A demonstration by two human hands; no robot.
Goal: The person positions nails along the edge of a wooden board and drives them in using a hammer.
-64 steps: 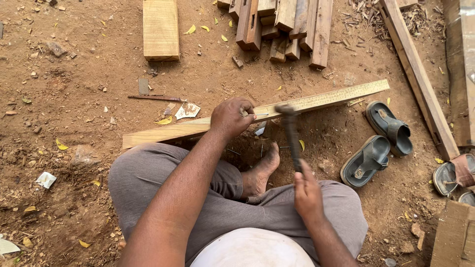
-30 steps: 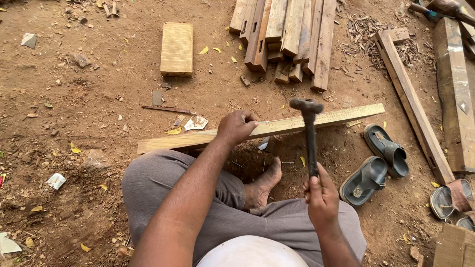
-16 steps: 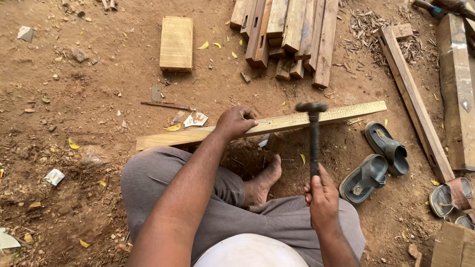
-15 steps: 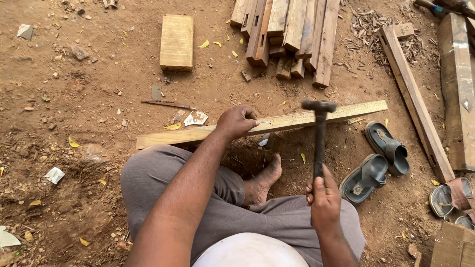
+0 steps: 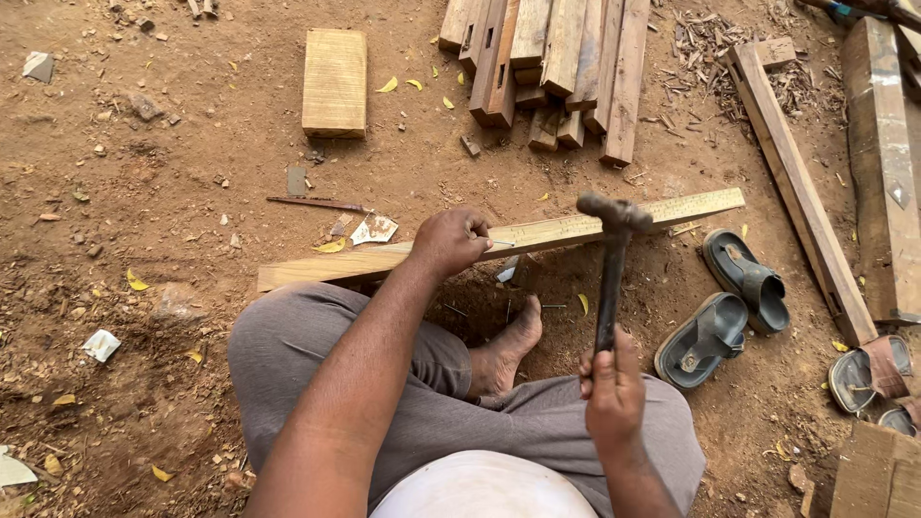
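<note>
Outdoor carpentry yard; stacked timber (image 5: 552,67), dirt ground (image 5: 144,221)

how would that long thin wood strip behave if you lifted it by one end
The wood strip is long and thin, so it would probably flex and sag slightly. It looks light for its length. With flat faces, it should slide rather than roll on the dirt.

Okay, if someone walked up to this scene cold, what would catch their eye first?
Probably the dark hammer, raised in the right hand over the long pale wooden strip that lies across the dirt. Next, the left hand pressed on that strip, pinching a thin nail. Behind, a stack of timber pieces; at right, a pair of grey sandals.
</note>
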